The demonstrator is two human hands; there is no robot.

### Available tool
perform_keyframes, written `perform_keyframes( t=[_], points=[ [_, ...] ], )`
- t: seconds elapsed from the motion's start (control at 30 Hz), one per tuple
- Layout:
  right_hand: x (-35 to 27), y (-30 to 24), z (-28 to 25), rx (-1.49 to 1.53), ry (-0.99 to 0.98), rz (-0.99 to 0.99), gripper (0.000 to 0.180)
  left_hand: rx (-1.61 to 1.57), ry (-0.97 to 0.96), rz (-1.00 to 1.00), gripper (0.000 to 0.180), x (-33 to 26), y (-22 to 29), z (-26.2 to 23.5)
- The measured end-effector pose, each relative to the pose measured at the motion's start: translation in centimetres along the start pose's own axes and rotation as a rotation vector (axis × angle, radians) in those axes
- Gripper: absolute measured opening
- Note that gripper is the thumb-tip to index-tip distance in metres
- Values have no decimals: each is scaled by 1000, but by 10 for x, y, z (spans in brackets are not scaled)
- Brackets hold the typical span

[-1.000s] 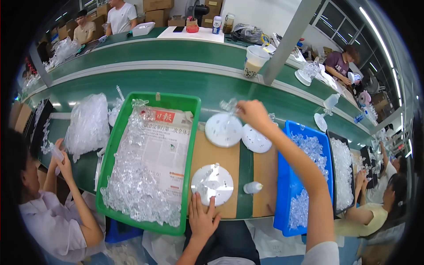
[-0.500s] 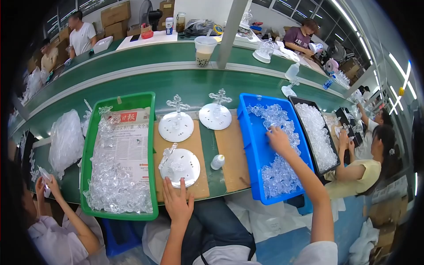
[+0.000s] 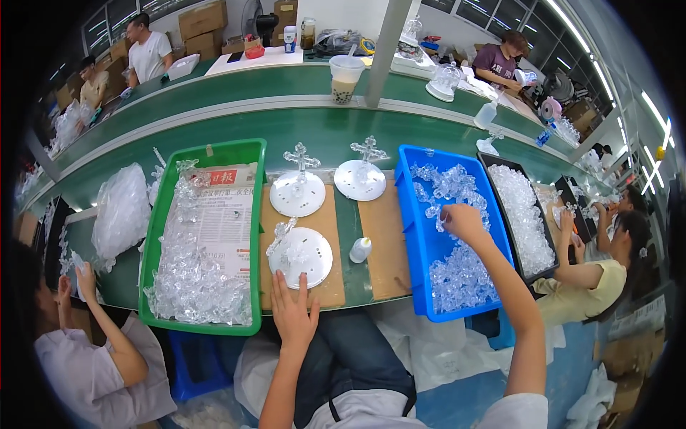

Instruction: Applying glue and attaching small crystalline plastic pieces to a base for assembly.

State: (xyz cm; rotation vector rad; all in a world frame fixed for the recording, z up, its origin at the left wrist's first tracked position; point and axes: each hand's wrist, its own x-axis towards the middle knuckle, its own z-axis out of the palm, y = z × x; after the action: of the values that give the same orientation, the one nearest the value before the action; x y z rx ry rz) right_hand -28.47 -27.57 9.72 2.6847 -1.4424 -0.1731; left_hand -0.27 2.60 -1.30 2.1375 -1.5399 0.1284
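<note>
Grip: right hand (image 3: 463,220) now closed on clear pieces (image 3: 457,275); left hand (image 3: 293,314) flat, unmoved.

Left hand (image 3: 293,314) flat, palm down, fingers spread forward, forearm rising from lower edge; right arm stretched forward-right, right hand (image 3: 463,220) curled, fingers bent downward.
</note>
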Motion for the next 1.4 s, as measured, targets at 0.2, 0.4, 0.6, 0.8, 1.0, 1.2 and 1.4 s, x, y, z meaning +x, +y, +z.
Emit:
perform_keyframes(
  t=[0.2, 0.4, 0.6, 0.8, 1.0, 1.2, 1.4],
  points=[
    [17, 1, 7, -37, 320, -127, 25, -27, 9, -22, 56, 1, 3, -3],
    [23, -10, 14, 184, -1, 40, 28, -44, 9, -9, 56, 1, 4, 2],
    [-54, -75, -59, 987, 334, 22, 25, -132, 56, -29, 59, -3, -5, 0],
    [-100, -234, -48, 1446, 245, -111, 47, -152, 42, -6, 57, -1, -5, 1],
    [-56, -287, 32, 1429, 316, -28, 35, -196, 17, -6, 50, 4, -4, -7],
    [-41, -291, 31, 1184, 315, 153, 33, -234, 51, -39, 44, 3, -5, -10],
    [-45, -294, 31, 1114, 345, 166, 38, -263, 143, -118, 39, 7, -4, -4]
  ],
)
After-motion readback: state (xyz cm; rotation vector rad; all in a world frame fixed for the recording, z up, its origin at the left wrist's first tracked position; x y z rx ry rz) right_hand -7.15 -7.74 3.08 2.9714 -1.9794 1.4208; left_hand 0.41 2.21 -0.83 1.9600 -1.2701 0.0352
